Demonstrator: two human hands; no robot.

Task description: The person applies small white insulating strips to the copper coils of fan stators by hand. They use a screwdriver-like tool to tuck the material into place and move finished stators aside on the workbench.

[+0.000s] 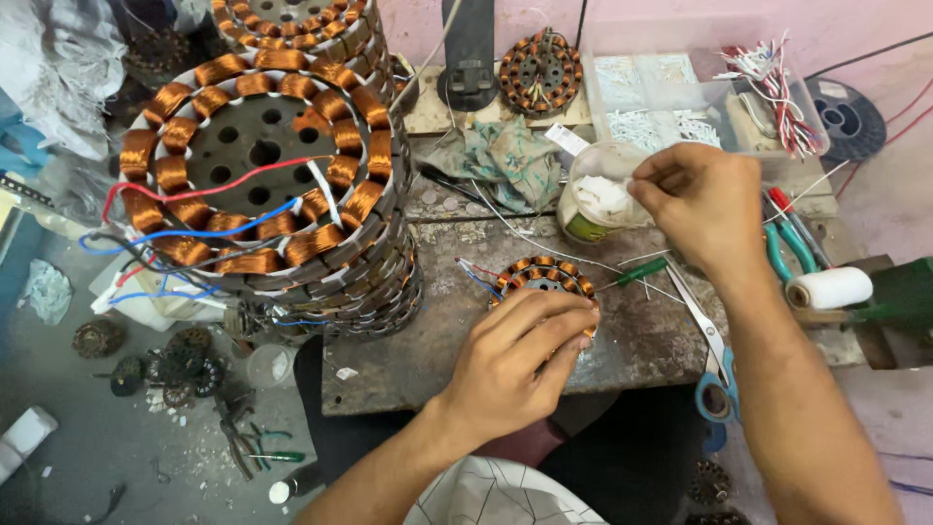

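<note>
1. A worn grey bench sat low in front of the person, stained and scratched, with a pink wall at the far side and a dusty grey floor to the left.
2. On the left, a tall stack of wound stators rose from the bench's left edge, copper coils ringing each one, with red, blue and white wires trailing off the top.
3. At the far side lay a rag, another stator on a wooden board, and a clear box of white sleeves and red-and-white wire ends.
4. To the right lay scissors with blue handles, green-handled pliers and a spool of white thread.
5. A green screwdriver lay on the bench just beyond the near stator.
6. The small stator sat near the middle of the bench: a round steel core ringed with copper coils, with red and blue leads coming off its left side.
7. The left hand lay over the small stator's near side, fingers curled down on its rim and gripping it.
8. The right hand was raised over a small plastic tub farther back, thumb and fingertips pinched together on something thin and pale; what it was could not be told.
</note>
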